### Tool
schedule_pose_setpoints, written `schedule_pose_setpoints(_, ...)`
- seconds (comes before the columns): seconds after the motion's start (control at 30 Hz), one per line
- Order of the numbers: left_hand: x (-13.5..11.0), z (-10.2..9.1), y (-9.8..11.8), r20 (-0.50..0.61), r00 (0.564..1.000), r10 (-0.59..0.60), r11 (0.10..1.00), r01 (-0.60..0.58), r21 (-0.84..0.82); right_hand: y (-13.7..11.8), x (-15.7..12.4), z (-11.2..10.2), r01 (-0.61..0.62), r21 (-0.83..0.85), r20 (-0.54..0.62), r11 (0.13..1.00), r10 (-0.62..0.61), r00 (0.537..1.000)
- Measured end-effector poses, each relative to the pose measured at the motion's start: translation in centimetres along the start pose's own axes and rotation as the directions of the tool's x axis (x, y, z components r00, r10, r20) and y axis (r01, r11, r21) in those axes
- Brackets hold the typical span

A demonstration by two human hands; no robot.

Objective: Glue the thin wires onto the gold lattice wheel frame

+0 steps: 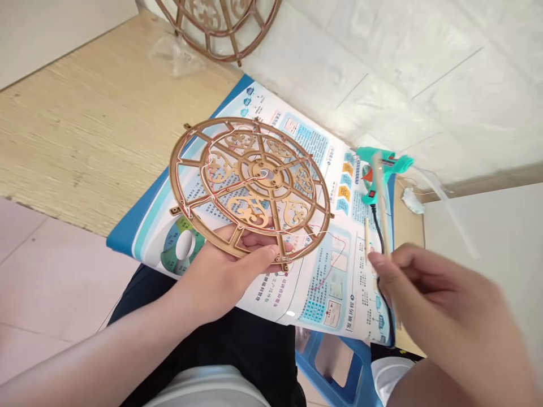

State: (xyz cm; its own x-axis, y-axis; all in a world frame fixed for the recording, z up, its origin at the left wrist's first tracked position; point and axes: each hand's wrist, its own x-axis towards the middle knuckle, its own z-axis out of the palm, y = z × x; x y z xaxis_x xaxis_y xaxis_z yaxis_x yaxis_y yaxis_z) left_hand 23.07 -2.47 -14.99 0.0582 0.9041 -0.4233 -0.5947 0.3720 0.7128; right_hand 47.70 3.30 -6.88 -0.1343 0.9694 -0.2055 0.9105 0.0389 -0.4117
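My left hand [227, 268] grips the near rim of a round gold openwork wheel [250, 183], thumb on top and fingers under it. Thin red and white wires run along the wheel's spokes. The wheel hovers tilted over a blue-and-white printed poster [322, 271] lying on the table edge. My right hand [428, 294] is closed in a pinch on a thin pale wooden stick [380, 198], blurred by motion, that points up and away. A second short stick [367, 232] lies on the poster just left of it.
A teal glue gun [377, 169] with a black cord rests on the poster's far right. A second gold wheel [220, 25] leans at the wooden table's [85, 124] back edge beside clear plastic wrap. White wall panels rise behind. A blue stool [335, 362] stands below.
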Motion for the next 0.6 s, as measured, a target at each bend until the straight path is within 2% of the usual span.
schedule_pose_setpoints(0.07,0.0,0.2,0.1,-0.022,1.0,-0.007,1.0,0.007,-0.01,1.2,-0.8,0.6,-0.101,-0.042,0.139,0.994,0.106,0.985)
schedule_pose_setpoints(0.1,0.0,0.3,0.2,-0.034,0.999,-0.011,1.0,0.011,-0.015,1.9,-1.2,1.0,-0.114,-0.087,0.166,0.99,0.127,0.978)
schedule_pose_setpoints(0.27,0.0,0.4,0.0,-0.077,0.997,0.005,1.0,-0.007,-0.013,4.3,-1.9,3.2,-0.149,-0.204,0.193,0.967,0.19,0.963)
schedule_pose_setpoints(0.33,0.0,0.3,-0.2,-0.089,0.996,0.019,1.0,-0.02,-0.008,4.3,-1.9,3.4,-0.159,-0.175,0.131,0.972,0.183,0.974)
schedule_pose_setpoints(0.43,-0.1,0.2,-0.4,-0.09,0.995,0.034,0.999,-0.035,-0.008,4.0,-1.3,2.8,-0.183,-0.088,-0.038,0.979,0.181,0.983)
schedule_pose_setpoints(0.6,-0.4,0.5,0.0,-0.105,0.994,0.039,0.999,-0.039,-0.004,4.6,2.1,1.3,-0.189,0.041,-0.268,0.981,0.193,0.944)
